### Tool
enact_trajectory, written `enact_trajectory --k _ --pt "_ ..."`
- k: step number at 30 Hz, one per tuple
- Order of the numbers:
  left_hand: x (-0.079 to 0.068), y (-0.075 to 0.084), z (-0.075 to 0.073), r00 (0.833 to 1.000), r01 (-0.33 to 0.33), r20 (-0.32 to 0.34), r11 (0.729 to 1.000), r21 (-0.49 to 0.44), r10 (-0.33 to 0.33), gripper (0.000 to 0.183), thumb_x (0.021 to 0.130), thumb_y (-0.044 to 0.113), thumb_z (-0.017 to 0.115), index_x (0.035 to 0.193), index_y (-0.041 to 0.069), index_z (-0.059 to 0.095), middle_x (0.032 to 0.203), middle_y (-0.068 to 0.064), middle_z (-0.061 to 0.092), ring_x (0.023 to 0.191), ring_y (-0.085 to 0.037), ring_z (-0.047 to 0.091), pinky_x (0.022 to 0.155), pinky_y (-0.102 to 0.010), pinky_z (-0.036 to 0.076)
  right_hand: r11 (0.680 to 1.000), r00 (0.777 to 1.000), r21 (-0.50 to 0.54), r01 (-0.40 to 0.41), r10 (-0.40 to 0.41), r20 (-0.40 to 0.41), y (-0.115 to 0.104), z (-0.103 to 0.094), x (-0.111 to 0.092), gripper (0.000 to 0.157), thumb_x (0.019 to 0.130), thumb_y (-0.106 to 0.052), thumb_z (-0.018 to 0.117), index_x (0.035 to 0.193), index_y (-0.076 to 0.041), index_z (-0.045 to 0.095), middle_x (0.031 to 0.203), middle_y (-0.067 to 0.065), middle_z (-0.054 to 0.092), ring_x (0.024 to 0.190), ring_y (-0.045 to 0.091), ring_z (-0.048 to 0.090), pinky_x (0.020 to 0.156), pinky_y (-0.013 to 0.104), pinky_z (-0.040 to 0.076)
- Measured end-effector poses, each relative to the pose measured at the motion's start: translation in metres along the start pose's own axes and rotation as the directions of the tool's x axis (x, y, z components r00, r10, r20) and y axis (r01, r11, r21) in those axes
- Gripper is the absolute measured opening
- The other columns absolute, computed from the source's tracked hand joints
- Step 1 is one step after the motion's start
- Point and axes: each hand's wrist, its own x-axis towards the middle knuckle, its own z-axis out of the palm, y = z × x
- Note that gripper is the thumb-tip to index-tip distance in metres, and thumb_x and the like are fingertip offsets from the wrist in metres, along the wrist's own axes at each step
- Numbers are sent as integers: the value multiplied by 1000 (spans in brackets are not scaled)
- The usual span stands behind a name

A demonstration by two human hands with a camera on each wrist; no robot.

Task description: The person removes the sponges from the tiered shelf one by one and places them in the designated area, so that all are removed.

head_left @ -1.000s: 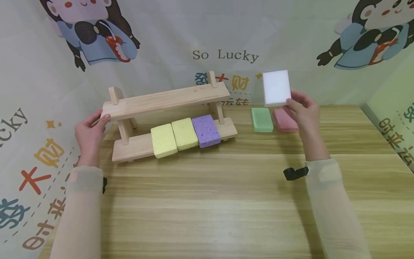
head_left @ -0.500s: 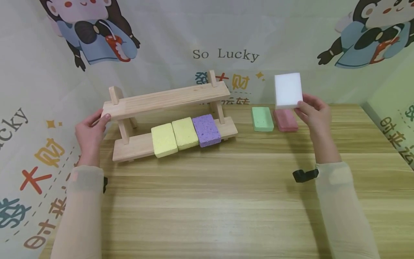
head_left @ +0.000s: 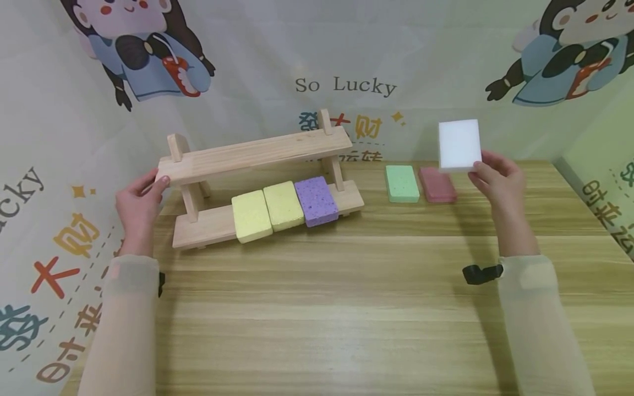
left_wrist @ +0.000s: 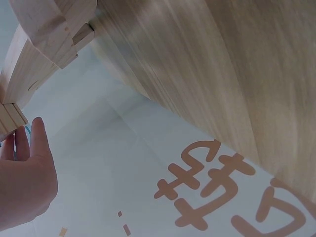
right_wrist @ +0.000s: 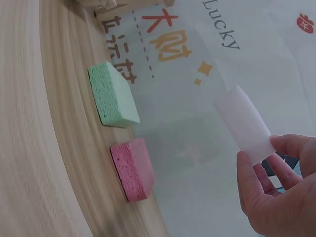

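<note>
- A white block (head_left: pixel 459 144) is pinched at its lower right edge by the right hand (head_left: pixel 502 184), the grip closed to the block's thickness; it is held raised at far right, apart from the surface (head_left: pixel 317 308).
- The left end of the upper board of a wooden rack (head_left: pixel 252 155) is gripped by the left hand (head_left: pixel 137 212), thumb on the near edge.
- Two yellow sponges (head_left: pixel 267 212) and, right of them, a purple sponge (head_left: pixel 317 201) are set in a row on the rack's lower board.
- On the surface right of the rack, a green sponge (head_left: pixel 402 184) and a pink sponge (head_left: pixel 437 185) are laid side by side.
- "So Lucky" is printed in dark letters on the far backdrop (head_left: pixel 247 55); below it "發", "大" and "财" are partly hidden by the rack.
- "大" and "财" are repeated at left; "cky" is cut off there.
</note>
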Motion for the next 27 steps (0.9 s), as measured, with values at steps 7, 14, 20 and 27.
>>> enact_trajectory --k 7,14,20,27 --pt "0 0 0 1000 7 -13 1000 -29 -8 47 90 31 74 135 22 63 146 3 57 104 4 63 109 -21 46 1000 1000 4 -16 16 -19 1 -11 2 20 90 -10 73 108 -18 67 108 -4 58 93 7 62 73 12 58" --pt "1 -1 1 1000 16 -12 999 -37 -16 46 90 30 75 134 23 63 145 4 57 103 4 64 110 -21 45 989 1000 151 2 -3 10 3 -24 5 12 90 1 70 95 -10 69 96 0 60 74 8 69 68 18 60" --pt "1 -1 0 1000 11 -7 999 -34 -11 48 89 33 75 134 23 63 145 3 57 106 3 64 109 -21 46 987 1000 162 -5 9 -24 4 -33 8 12 91 2 67 92 -10 68 92 -1 62 70 8 70 66 18 60" --pt "2 -2 0 1000 7 -4 1000 -13 -7 48 90 34 74 135 24 62 147 4 55 114 0 62 113 -26 44 990 995 131 -55 65 -77 9 -42 15 14 93 1 65 95 -13 67 97 -3 62 73 6 70 65 17 60"
